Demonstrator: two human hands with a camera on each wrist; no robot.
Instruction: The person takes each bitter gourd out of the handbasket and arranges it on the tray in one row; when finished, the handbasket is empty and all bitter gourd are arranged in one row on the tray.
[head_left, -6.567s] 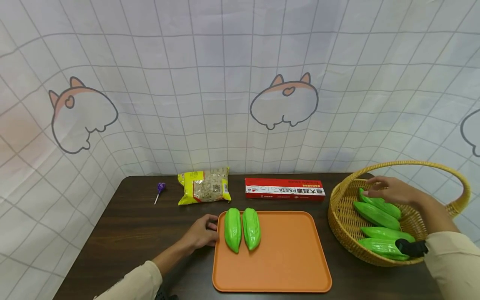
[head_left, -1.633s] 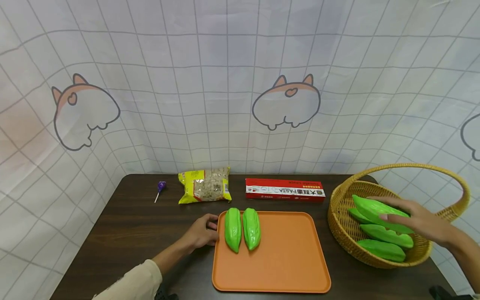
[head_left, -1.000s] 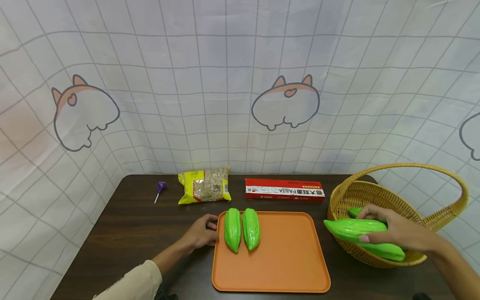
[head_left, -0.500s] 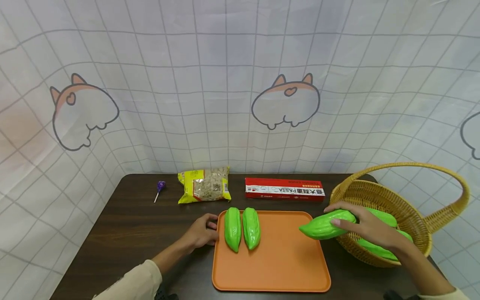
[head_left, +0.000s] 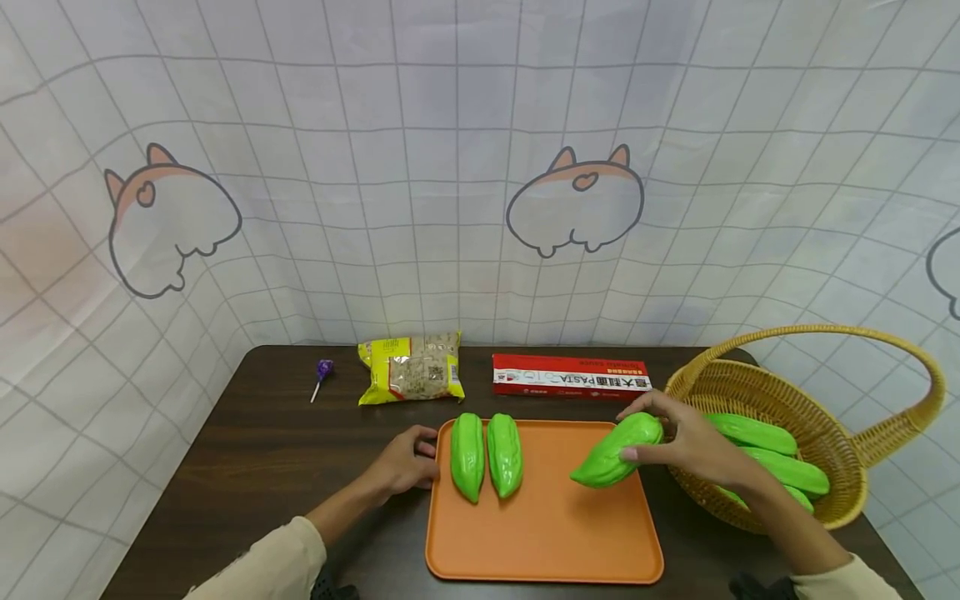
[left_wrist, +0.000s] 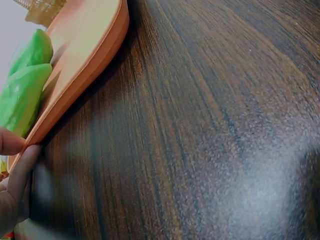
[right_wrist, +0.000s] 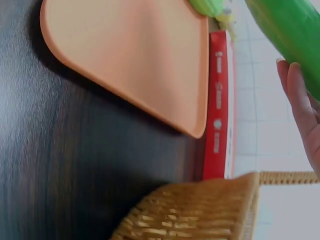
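My right hand (head_left: pixel 686 437) grips a glossy green, ridged gourd (head_left: pixel 618 450) with a pointed tip. It holds the gourd above the right side of the orange tray (head_left: pixel 555 533), tip slanting down to the left. Two similar gourds, a left one (head_left: pixel 467 458) and a right one (head_left: pixel 505 457), lie side by side at the tray's left end. At the tray's left rim is my left hand (head_left: pixel 405 467); in the left wrist view its thumb (left_wrist: pixel 10 141) and a finger pinch the edge. Several more green gourds (head_left: pixel 753 433) lie in the wicker basket (head_left: pixel 742 383).
The basket's tall arched handle (head_left: pixel 817 331) rises at the right of the dark wooden table (head_left: pixel 247 467). Behind the tray lie a red pasta box (head_left: pixel 570 377) and a yellow bag (head_left: pixel 412 369). A purple lollipop (head_left: pixel 324 368) is at the back left.
My right hand took a gourd from the basket and carried it left, out over the tray. The gourds left in the basket have shifted. My left hand has stayed at the tray's rim.
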